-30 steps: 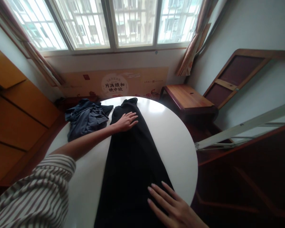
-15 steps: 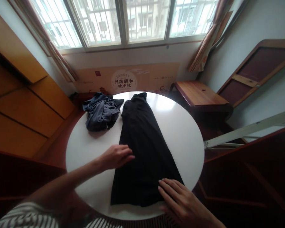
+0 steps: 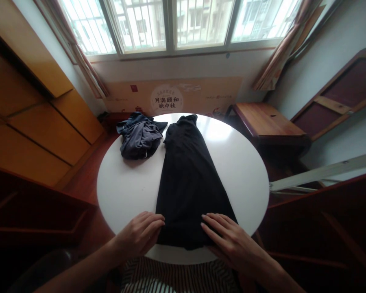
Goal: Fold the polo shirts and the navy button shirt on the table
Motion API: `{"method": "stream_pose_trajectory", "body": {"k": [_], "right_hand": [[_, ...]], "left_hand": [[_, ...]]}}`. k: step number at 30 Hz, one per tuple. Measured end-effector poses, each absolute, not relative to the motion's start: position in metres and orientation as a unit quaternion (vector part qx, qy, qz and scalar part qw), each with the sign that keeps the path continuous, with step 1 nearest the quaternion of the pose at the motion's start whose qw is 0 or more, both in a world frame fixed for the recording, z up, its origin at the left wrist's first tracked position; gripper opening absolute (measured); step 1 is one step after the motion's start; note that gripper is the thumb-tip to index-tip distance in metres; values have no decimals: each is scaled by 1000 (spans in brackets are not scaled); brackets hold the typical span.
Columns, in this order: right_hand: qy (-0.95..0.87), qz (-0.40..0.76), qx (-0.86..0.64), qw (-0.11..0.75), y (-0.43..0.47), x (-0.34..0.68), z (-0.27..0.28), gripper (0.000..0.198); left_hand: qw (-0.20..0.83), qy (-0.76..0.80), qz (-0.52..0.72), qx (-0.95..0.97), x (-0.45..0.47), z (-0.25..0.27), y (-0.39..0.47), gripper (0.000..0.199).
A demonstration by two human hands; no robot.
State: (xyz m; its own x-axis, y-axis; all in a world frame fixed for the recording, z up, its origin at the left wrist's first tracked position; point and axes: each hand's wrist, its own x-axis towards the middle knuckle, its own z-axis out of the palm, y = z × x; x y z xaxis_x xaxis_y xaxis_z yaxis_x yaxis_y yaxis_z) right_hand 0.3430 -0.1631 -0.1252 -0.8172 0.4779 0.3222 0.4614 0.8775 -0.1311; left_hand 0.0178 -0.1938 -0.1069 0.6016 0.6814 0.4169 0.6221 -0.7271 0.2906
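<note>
A long black garment [image 3: 189,179], dress-like in outline, lies flat on the white round table [image 3: 125,191]. Its narrow, bunched end points away from me and its wide hem is toward me. At the near left corner my left hand [image 3: 142,232] has its fingers bent and pressed together on the cloth edge; the thumb is mostly hidden. Over the near right corner lies my right hand [image 3: 232,238], fingers stretched out flat on the fabric. A crumpled heap of dark blue-grey clothes [image 3: 142,138] sits at the table's far left, apart from both hands.
Behind the table, a printed cardboard panel [image 3: 118,91] leans under the barred window [image 3: 198,24]. A low wooden table [image 3: 268,118] stands at the back right. Orange cabinets [image 3: 49,134] line the left side. Dark red wooden furniture [image 3: 323,228] flanks me.
My left hand has come down and toward me, from above the garment's left side to its near left corner. My right hand stays at the near right corner. The view has shifted slightly.
</note>
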Motion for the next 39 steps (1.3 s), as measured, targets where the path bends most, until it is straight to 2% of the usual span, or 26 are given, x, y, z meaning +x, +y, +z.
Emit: {"method": "stream_pose_trajectory", "body": {"k": [4,8,15,19,24,26,28,31,32,36,39], "right_hand": [[-953,11,-242,182,-163,344,-126,27],[-949,4,-257,185,-166,351,-128,31],[-952,-36,-239,190,-165,354,-127,27],[-959,-22,-236,157,-165,354,-126,34],[-957,43,-257,126,-171,362,-123,28],[-952,92,-271,107,-172,366,-115,20],[-945,149,-280,81,-167,369,-102,9],[-941,184,-275,66,-130,362,-84,19],[-943,180,-270,74,-110,355,-79,23],[-943,156,-261,135,-6,300,-67,30],[-935,127,-308,123,56,254,-66,32]], "left_hand": [[33,394,254,883,10,-101,-198,30],[10,398,211,893,7,-114,-203,35],[37,421,184,887,20,-123,-215,32],[51,425,160,889,21,-120,-215,44],[161,440,119,875,18,-115,-222,66],[210,446,102,864,16,-105,-223,64],[237,439,86,862,13,-93,-216,52],[218,414,100,878,14,-76,-173,26],[194,410,115,883,16,-73,-147,25],[72,418,170,889,35,-73,-5,31],[40,436,138,889,52,-81,103,38]]}}
